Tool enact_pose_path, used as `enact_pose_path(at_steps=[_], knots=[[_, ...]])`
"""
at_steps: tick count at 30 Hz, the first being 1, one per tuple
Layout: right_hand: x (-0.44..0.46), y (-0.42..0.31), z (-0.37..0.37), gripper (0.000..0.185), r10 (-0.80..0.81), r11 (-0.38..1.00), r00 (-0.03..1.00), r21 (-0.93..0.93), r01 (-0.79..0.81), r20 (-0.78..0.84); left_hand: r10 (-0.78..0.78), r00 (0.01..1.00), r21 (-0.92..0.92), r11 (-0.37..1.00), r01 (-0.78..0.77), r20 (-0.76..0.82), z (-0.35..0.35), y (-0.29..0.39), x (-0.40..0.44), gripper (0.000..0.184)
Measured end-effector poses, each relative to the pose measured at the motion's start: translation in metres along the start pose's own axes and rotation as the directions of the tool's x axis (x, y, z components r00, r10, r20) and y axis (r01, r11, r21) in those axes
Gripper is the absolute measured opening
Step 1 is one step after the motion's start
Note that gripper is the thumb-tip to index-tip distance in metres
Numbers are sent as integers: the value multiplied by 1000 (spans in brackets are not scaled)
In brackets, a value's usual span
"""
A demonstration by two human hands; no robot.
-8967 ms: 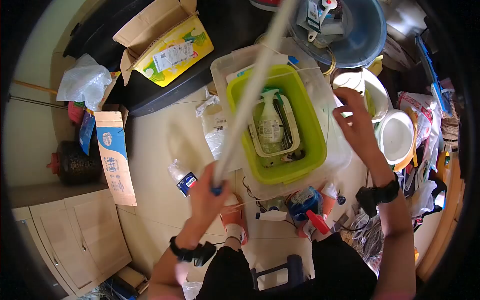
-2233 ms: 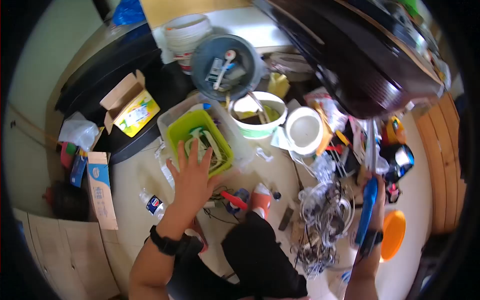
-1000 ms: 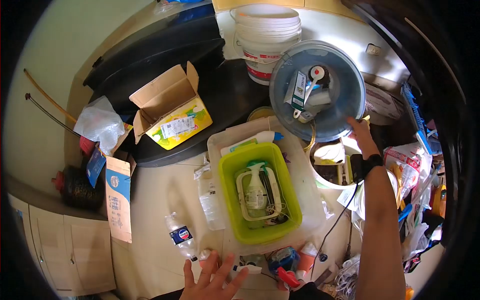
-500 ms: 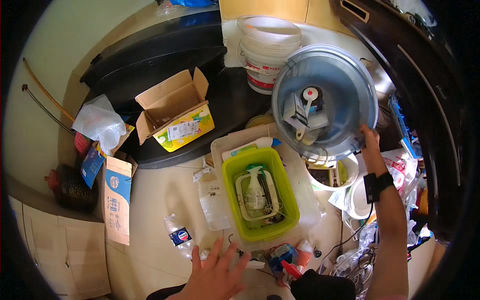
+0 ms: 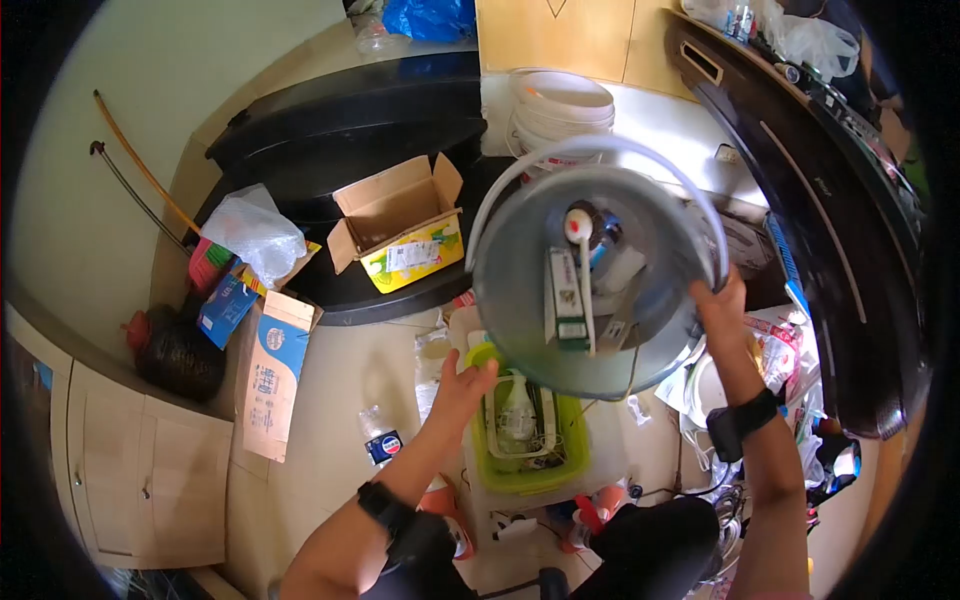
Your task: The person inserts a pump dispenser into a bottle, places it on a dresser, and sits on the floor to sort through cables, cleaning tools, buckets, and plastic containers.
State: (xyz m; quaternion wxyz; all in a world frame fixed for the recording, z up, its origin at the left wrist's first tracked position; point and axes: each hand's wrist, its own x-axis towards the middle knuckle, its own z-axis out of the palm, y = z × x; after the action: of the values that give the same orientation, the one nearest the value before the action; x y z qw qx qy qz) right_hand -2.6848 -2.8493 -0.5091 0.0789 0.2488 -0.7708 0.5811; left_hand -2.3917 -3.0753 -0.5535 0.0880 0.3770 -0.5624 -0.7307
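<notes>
A grey-blue plastic bucket [image 5: 510, 300] with its handle raised is in the middle, tilted so its inside faces me. My right hand [image 5: 721, 305] grips its right rim. Inside it lie a white long-handled brush [image 5: 584, 270], a small box [image 5: 566, 300] and other items I cannot make out. My left hand [image 5: 464, 392] is open, fingers apart, just off the bucket's lower left side. Under the bucket, a lime green bin [image 5: 575, 455] holds a white spray bottle [image 5: 517, 415] and a white basket. The bin sits in a clear plastic tub [image 5: 612, 460], partly hidden by the bucket.
White buckets [image 5: 565, 110] stand behind. An open carton [image 5: 410, 262] rests on a black stand to the left. A flattened carton [image 5: 270, 375] and a plastic bottle [image 5: 380, 438] are on the floor. Bags and cables crowd the right, beside a dark panel [image 5: 820, 250].
The bucket has come nearer and lower, now over the green bin, with its handle up. My left hand has moved up and forward toward it. The view has shifted slightly.
</notes>
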Motion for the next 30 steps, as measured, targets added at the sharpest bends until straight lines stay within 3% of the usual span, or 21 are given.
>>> enact_pose_path(at_steps=[1, 2, 3, 5, 6, 7, 8, 10, 12, 14, 15, 18, 20, 22, 24, 26, 28, 29, 30], knots=[[-14, -22, 1, 41, -30, 993, 998, -117, 36, 46, -63, 997, -43, 997, 61, -53, -1, -9, 11, 86], [-24, -22, 1, 50, -136, 980, 985, -130, 149, 104, -129, 986, -90, 989, 119, -107, -4, -19, 21, 83], [-39, -33, -1, 54, -144, 976, 972, -133, 170, 185, -128, 985, -93, 989, 118, -113, -11, -34, 30, 83], [-68, -71, -10, 61, -143, 960, 928, -181, 215, 343, -23, 993, -161, 986, 41, 112, -30, -59, 41, 72], [-82, -90, -13, 63, -122, 944, 900, -230, 235, 419, -17, 994, -162, 986, 34, 109, -34, -64, 39, 72], [-94, -101, -11, 63, -271, 928, 876, -135, 348, 399, -80, 989, -138, 986, 96, 121, -38, -71, 32, 68], [-101, -109, -14, 63, -265, 930, 876, -134, 343, 403, -146, 980, -114, 980, 162, 133, -40, -76, 22, 63], [-111, -120, -18, 59, -362, 886, 801, -91, 455, 477, -112, 988, -60, 991, 119, 109, -49, -74, 5, 63], [-127, -119, -18, 54, -328, 922, 821, -33, 387, 467, -84, 993, 0, 996, 84, 85, -60, -65, -2, 62], [-140, -115, -19, 53, -297, 938, 849, -35, 346, 437, -146, 989, 220, 965, 141, 7, -72, -55, -3, 59], [-141, -123, -18, 52, -301, 932, 856, -61, 358, 421, -20, 996, 106, 994, 10, 89, -79, -68, 1, 52], [-132, -140, -23, 51, -347, 910, 859, -87, 406, 378, 65, 993, 12, 998, -66, 102, -67, -59, -10, 48], [-129, -152, -34, 50, -250, 935, 900, -151, 320, 358, 84, 981, 7, 996, -86, 173, -70, -47, -12, 49], [-124, -183, -45, 48, -254, 932, 924, -181, 313, 287, 81, 968, 3, 996, -84, 237, -72, -36, -28, 51], [-119, -212, -62, 45, -132, 951, 933, -221, 214, 335, 112, 964, -148, 986, -78, 240, -67, -10, -54, 60], [-124, -226, -73, 44, -223, 942, 934, -187, 280, 278, 168, 957, -158, 978, -133, 235, -58, 17, -94, 64], [-130, -246, -89, 42, -197, 935, 929, -226, 275, 313, 273, 959, -115, 958, -263, 78, -59, 31, -133, 67], [-133, -247, -93, 39, -238, 945, 921, -144, 293, 309, 351, 936, -73, 934, -350, 7, -69, 26, -153, 68], [-139, -245, -93, 37, -203, 977, 939, -12, 215, 278, 429, 901, -20, 902, -431, -60, -80, 23, -172, 70]])
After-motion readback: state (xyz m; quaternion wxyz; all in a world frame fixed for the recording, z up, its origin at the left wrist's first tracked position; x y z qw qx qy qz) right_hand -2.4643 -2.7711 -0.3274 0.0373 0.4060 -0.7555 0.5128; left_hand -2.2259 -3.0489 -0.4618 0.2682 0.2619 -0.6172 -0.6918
